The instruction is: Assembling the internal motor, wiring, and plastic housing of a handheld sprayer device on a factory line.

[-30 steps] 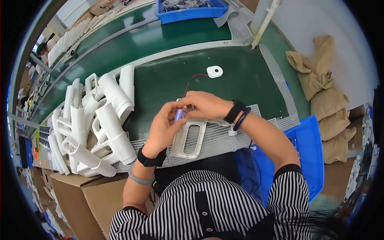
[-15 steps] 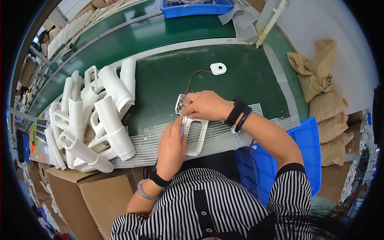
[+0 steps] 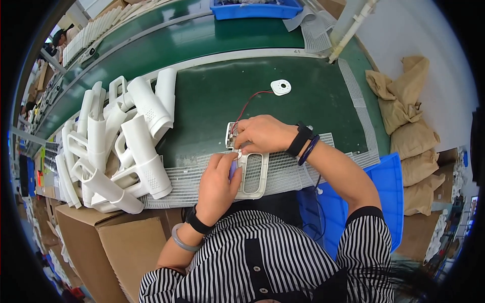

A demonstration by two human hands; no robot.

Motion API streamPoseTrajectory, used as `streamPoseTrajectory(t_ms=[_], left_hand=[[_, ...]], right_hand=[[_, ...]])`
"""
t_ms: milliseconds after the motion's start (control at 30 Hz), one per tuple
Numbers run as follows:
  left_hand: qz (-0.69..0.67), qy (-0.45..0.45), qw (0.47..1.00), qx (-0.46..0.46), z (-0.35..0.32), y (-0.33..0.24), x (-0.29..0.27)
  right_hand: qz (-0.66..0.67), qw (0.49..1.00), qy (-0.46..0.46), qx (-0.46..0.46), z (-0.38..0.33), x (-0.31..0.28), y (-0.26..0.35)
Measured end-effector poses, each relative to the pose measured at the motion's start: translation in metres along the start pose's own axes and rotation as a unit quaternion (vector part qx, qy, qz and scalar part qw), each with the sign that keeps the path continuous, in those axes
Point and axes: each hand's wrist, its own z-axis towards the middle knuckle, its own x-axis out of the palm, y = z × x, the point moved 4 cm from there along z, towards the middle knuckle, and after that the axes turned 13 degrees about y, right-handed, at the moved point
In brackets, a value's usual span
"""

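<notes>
Where a grey mesh mat (image 3: 189, 184) is lining the bench edge, one white handle half-shell (image 3: 265, 171) is lying partly on it, both hands hiding its middle, its hollow inner side and looped grip showing. Right hand (image 3: 265, 134): fingertips are bunching over the shell, their hold being impossible to tell. Left hand (image 3: 217, 184): thumb and fingers are clamping a half-hidden purple cylinder (image 3: 233, 170).

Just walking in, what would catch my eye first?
Probably the heap of white plastic parts at the left of the green work surface. Then the left hand and right hand, close together over a white shell near the centre. A red wire curves from there to a small white piece.
</notes>
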Motion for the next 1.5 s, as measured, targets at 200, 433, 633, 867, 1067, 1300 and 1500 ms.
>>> streamPoseTrajectory(t_ms=[200,433,633,867,1067,1300,1500], left_hand=[[0.080,0.026,0.996,0.000,-0.009,0.008,0.024],[0.178,-0.014,0.983,0.036,-0.013,-0.004,0.036],[0.237,-0.017,0.971,0.035,-0.015,-0.006,0.032],[0.263,0.090,0.960,0.029,-0.032,0.005,0.037],[0.298,0.116,0.947,0.027,-0.038,0.013,0.018],[0.309,0.168,0.933,0.077,-0.040,0.008,0.026],[0.303,0.182,0.930,0.100,-0.038,0.010,0.025]], right_hand=[[0.042,0.999,0.029,-0.008,0.007,-0.004,-0.003],[0.112,0.993,0.025,0.004,0.006,-0.005,-0.008],[0.063,0.998,-0.018,-0.024,0.008,0.005,-0.013],[0.033,0.998,-0.055,0.005,0.009,0.009,-0.011],[0.043,0.995,-0.077,0.045,0.008,0.011,-0.005],[0.068,0.994,-0.013,0.083,0.012,0.009,-0.007],[0.078,0.994,-0.024,0.072,0.008,0.006,-0.005]])
